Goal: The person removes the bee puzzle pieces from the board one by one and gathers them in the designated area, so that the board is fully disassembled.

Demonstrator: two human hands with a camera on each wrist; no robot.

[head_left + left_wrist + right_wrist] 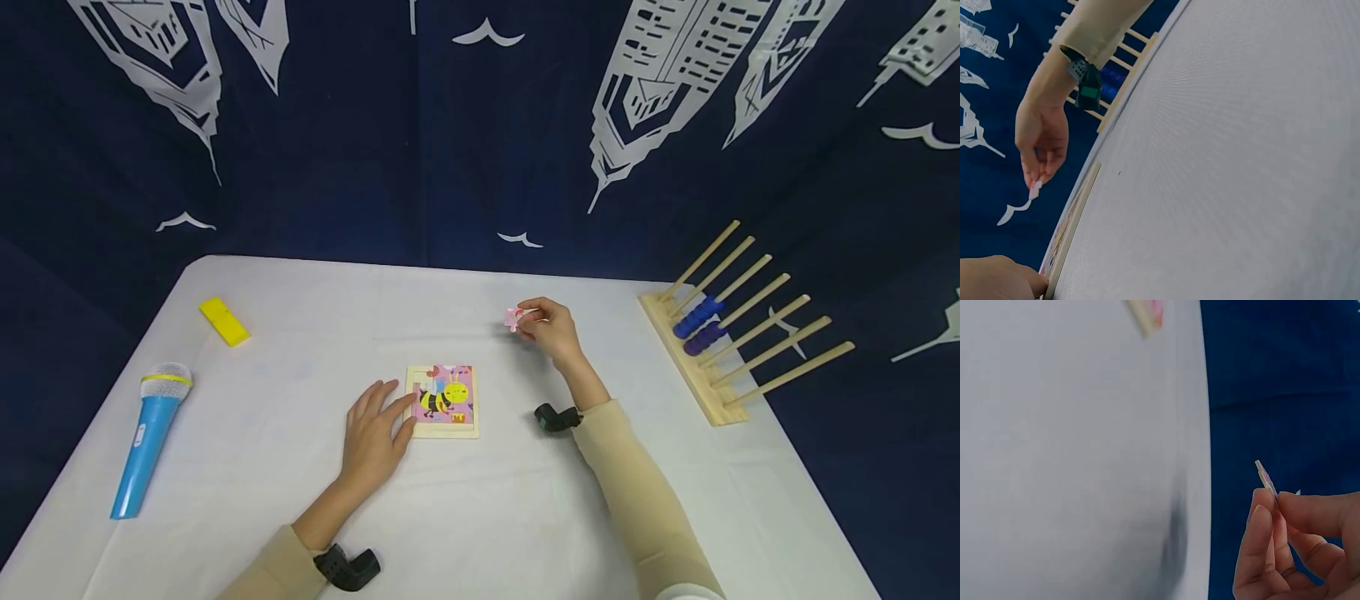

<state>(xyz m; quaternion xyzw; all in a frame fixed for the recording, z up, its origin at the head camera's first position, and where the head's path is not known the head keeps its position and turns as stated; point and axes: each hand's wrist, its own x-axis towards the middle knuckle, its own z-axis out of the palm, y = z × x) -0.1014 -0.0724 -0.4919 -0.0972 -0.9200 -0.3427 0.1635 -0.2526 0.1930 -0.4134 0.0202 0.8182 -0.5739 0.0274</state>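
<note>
A wooden jigsaw puzzle board [442,431] with a bee picture lies mid-table. Its upper left part shows bare wood, where a piece is absent. My left hand [375,437] rests along the board's left side, fingers spread, with the fingertips and thumb at its edge. Raised above the table to the right, my right hand [551,332] pinches a small pink puzzle piece [512,318] between thumb and fingers. The right wrist view shows that piece [1264,477] almost edge-on, standing up from the fingertips.
A blue toy microphone [146,442] and a yellow block [224,322] lie on the left of the white table. On the right stands a wooden peg rack [693,367] with blue beads [697,317] and purple beads [703,338]. A dark blue printed cloth [337,150] hangs behind.
</note>
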